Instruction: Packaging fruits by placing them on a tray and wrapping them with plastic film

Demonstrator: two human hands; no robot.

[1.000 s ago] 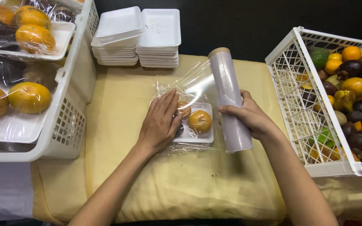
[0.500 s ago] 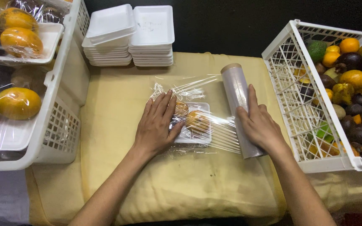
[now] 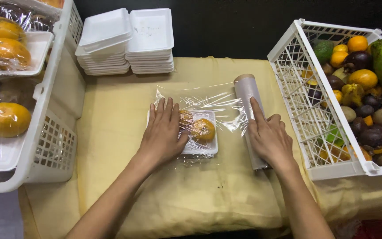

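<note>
A small white foam tray [image 3: 205, 148] with two orange fruits [image 3: 203, 129] lies on the yellow cloth, covered by a sheet of clear plastic wrap [image 3: 208, 101]. My left hand [image 3: 162, 132] presses flat on the wrap over the tray's left side. The wrap runs right to its roll [image 3: 248, 90], which lies on the cloth. My right hand [image 3: 268, 137] rests on top of the roll, fingers stretched along it, holding it down.
Two stacks of empty white foam trays [image 3: 127, 42] stand at the back. A white crate [image 3: 308, 110] of mixed fruit sits on the right. On the left, another white crate [image 3: 45, 124] holds wrapped trays of orange fruit [image 3: 5, 119].
The roll has gone from tilted up in my right hand to lying flat on the cloth. The wrap now stretches over the tray. My left hand stays on the tray.
</note>
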